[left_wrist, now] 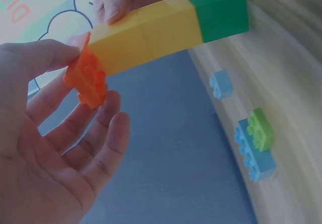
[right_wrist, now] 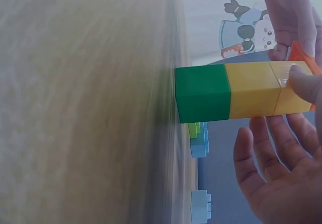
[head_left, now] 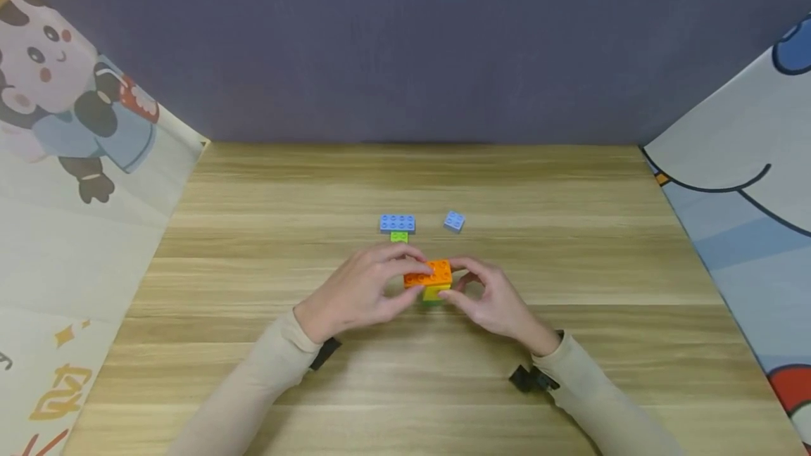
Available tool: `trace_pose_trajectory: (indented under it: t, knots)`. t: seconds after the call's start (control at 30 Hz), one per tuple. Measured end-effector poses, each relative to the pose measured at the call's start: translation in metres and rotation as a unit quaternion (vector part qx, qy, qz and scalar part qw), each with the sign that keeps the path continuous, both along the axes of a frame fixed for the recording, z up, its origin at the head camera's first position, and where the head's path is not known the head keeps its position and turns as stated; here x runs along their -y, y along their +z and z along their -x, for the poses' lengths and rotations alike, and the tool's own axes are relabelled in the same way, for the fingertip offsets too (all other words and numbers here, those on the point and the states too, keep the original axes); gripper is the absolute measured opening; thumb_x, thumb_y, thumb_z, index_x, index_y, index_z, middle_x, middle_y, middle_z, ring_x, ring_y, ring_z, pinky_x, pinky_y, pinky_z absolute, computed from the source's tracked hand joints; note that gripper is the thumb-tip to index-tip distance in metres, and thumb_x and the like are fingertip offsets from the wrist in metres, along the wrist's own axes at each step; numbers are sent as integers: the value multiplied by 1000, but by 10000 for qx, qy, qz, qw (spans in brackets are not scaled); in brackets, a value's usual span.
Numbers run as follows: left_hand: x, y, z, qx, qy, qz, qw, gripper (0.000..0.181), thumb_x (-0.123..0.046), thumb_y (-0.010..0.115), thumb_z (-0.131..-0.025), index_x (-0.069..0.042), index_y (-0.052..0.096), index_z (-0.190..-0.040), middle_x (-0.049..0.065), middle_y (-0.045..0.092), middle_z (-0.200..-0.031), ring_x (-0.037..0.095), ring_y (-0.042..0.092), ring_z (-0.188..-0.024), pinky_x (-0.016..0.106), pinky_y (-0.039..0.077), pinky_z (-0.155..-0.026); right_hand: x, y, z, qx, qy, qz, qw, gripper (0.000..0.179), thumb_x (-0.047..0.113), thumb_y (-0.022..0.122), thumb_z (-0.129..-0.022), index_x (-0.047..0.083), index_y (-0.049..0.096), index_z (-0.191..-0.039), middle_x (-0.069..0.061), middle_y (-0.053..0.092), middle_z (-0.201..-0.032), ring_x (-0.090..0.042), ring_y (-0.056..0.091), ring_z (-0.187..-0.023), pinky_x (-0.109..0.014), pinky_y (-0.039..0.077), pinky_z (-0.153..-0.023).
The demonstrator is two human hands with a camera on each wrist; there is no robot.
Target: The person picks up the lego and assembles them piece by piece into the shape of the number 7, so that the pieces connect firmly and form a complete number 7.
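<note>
A column of a green brick [right_wrist: 203, 94] below two yellow bricks [right_wrist: 251, 90] stands upright on the table. At its top is an orange brick [head_left: 442, 270] with studs, tilted against the upper yellow one in the left wrist view; whether it is fully seated I cannot tell. My left hand [head_left: 367, 288] pinches the orange brick between thumb and fingers, its other fingers loosely bent. From the other side my right hand [head_left: 491, 299] holds the upper yellow brick, with the thumb on the near face and fingers behind.
Beyond the hands lies a long blue brick [head_left: 398, 221] with a light green brick [head_left: 399, 237] against its near side. A small blue brick [head_left: 453, 221] sits to its right. A dark panel [head_left: 418, 48] rises at the wooden table's [head_left: 285, 195] far edge, and printed panels flank both sides.
</note>
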State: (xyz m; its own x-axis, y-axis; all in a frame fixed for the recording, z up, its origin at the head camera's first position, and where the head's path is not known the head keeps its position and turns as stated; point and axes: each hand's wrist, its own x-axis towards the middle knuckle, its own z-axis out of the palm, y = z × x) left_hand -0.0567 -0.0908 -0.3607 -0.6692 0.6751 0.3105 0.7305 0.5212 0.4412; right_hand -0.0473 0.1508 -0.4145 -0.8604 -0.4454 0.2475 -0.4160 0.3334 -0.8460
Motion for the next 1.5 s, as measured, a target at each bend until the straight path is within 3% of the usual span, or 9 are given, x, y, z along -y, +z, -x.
trace_pose_trajectory:
  t: [0.17, 0.47, 0.8, 1.0, 1.17, 1.33, 1.5]
  knots:
    - [-1, 6, -1, 154, -2, 243, 9996, 24, -24, 69, -94, -19, 73, -116, -6, 67, -120, 9, 63, -102, 27, 55, -87, 3, 16, -4, -67, 32, 31, 10000, 36, -2, 77, -82, -2, 65, -116, -16, 71, -112, -17, 66, -84, -39, 60, -74]
    - [-5, 8, -1, -98, 24, 418, 9991, 23, -18, 70, -93, -16, 74, -116, -3, 69, -119, 10, 64, -96, 27, 56, -82, 2, 16, -3, 16, 15, 80, 10000, 38, -1, 78, -82, -1, 65, -117, -15, 71, -113, -18, 67, -83, -39, 60, -73]
    - [-9, 12, -2, -598, 48, 673, 9959, 22, -11, 69, -91, -15, 76, -113, -1, 73, -114, 13, 66, -85, 28, 58, -75, -3, -6, 6, -156, 36, 21, 9999, 40, 2, 79, -81, 3, 65, -119, -12, 72, -114, -18, 66, -81, -40, 60, -71]
    - [-9, 14, -4, -702, 126, 750, 9946, 27, -7, 70, -87, -15, 76, -112, 4, 73, -117, 17, 70, -86, 28, 59, -72, -7, -10, 6, -578, 31, 63, 9983, 47, 7, 81, -81, 8, 63, -125, -6, 71, -117, -15, 64, -98, -38, 59, -73]
    - [-10, 15, -4, -649, 125, 709, 9953, 24, -9, 71, -88, -14, 76, -111, 7, 73, -118, 17, 71, -85, 26, 59, -66, -5, -1, 6, -952, 26, 316, 9950, 46, 3, 80, -80, 5, 64, -123, -7, 72, -116, -16, 65, -96, -36, 57, -74]
    - [-12, 16, -3, -572, 129, 672, 9960, 22, -9, 70, -89, -15, 77, -110, 3, 74, -115, 12, 67, -77, 19, 53, -58, -1, 5, 10, -1198, 6, 414, 9919, 40, 6, 82, -79, 11, 69, -117, -4, 73, -113, -12, 65, -93, -29, 55, -75]
    - [-10, 13, -3, -508, 152, 633, 9966, 22, -10, 71, -89, -15, 77, -109, 4, 74, -117, 15, 70, -84, 23, 56, -63, 3, -1, 11, -1251, -46, 630, 9901, 38, 7, 83, -78, 14, 71, -113, -3, 74, -109, -11, 66, -90, -26, 55, -75]
